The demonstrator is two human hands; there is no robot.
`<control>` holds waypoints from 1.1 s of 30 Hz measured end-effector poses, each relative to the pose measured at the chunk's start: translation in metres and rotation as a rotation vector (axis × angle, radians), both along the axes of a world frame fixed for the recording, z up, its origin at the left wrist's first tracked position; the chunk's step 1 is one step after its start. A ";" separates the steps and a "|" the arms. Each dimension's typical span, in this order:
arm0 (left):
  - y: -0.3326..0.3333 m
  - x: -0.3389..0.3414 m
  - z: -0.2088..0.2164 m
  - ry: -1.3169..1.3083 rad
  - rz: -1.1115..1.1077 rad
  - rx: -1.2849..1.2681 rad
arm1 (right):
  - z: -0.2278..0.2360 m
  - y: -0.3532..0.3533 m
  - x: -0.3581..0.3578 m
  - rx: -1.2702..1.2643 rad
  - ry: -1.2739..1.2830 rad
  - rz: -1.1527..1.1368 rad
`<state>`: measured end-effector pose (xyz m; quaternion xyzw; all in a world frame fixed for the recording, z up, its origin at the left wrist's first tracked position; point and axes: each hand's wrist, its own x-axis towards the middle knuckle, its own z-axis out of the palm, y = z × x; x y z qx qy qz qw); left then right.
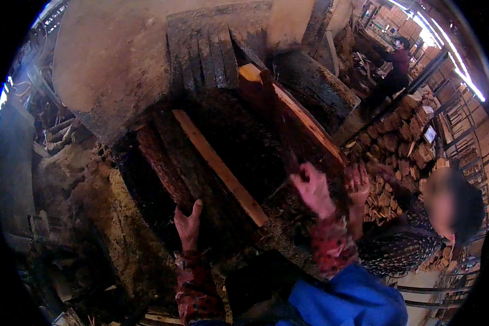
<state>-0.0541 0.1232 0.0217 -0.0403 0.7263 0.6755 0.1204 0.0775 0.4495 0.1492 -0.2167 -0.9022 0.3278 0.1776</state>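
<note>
My left hand (187, 225) is at the near end of a bark-covered wood slab (163, 165), thumb and fingers around its end. To the right of that slab lies a long, pale-edged board (220, 167), slanting toward me. My right hand (315, 191) is curled, somewhat blurred, near the lower end of a dark, narrow strip of wood (277, 117); whether it grips the strip is unclear. Beyond that hand stands a thick plank (309, 126) with a bright sawn edge. A co-worker's open hand (357, 183) is at the plank's near end.
A big, dusty machine housing (114, 60) with hanging dark flaps (204, 60) stands ahead. Sawdust (126, 217) is heaped on the left. Close on my right is a co-worker in a patterned top (399, 244). Stacked wood (402, 136) and another person (395, 70) are farther right.
</note>
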 end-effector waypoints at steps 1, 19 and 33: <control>0.000 0.001 0.003 -0.004 0.003 0.006 | -0.001 -0.020 0.006 -0.024 0.051 0.009; 0.013 0.001 -0.018 0.095 0.016 0.133 | -0.087 -0.026 -0.039 -1.102 0.320 -0.210; 0.001 0.015 0.039 0.036 0.035 0.094 | 0.026 -0.103 -0.062 -0.707 0.050 0.379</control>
